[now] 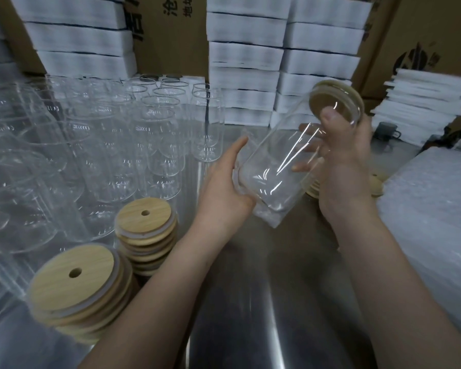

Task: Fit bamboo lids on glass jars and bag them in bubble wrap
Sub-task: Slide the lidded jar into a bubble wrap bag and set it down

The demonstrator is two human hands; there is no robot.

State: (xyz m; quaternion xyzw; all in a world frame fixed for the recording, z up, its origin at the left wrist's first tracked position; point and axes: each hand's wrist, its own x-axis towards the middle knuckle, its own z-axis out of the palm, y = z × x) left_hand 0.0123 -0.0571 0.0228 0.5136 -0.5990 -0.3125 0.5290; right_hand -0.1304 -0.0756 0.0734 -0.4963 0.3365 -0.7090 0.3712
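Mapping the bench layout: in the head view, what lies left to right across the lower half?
Near lid stack → far lid stack → left hand → lidded jar → right hand → bubble wrap pile.

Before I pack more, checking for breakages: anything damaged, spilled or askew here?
No breakage or spill shows. Only the nearest lid stack is uneven, discs slid off-centre. The tilted lidded jar is held by the right hand, base in the left hand's bag.
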